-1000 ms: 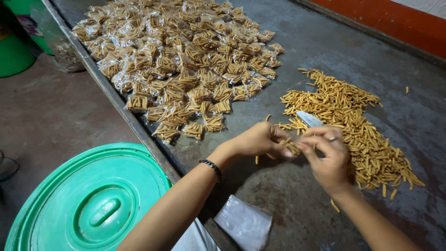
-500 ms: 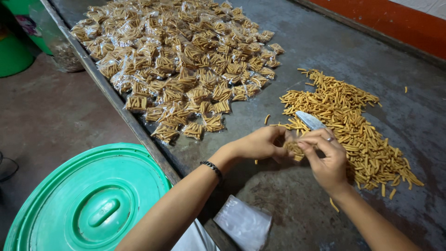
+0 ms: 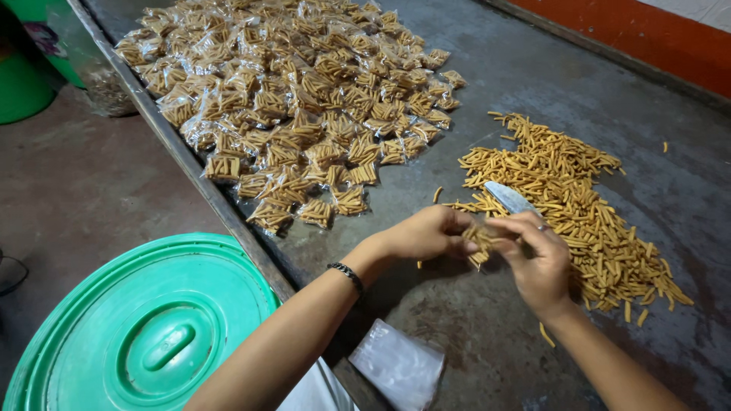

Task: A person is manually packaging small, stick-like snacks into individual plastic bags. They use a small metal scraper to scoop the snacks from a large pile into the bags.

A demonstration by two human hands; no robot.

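Both hands, left hand point(image 3: 426, 234) and right hand point(image 3: 537, 262), fingers pinched on a small bag point(image 3: 509, 198) and snack sticks point(image 3: 480, 242), steadying it for filling.

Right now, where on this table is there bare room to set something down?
Bare table lies between the pile of filled packets and the orange wall strip, and near the stack of empty bags. It is crowded around both hands and the loose sticks.

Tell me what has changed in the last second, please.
Very little. The left hand and right hand stay together over the table, keeping their grip on a small bunch of snack sticks and a clear bag. The loose sticks and packed bags stayed put.
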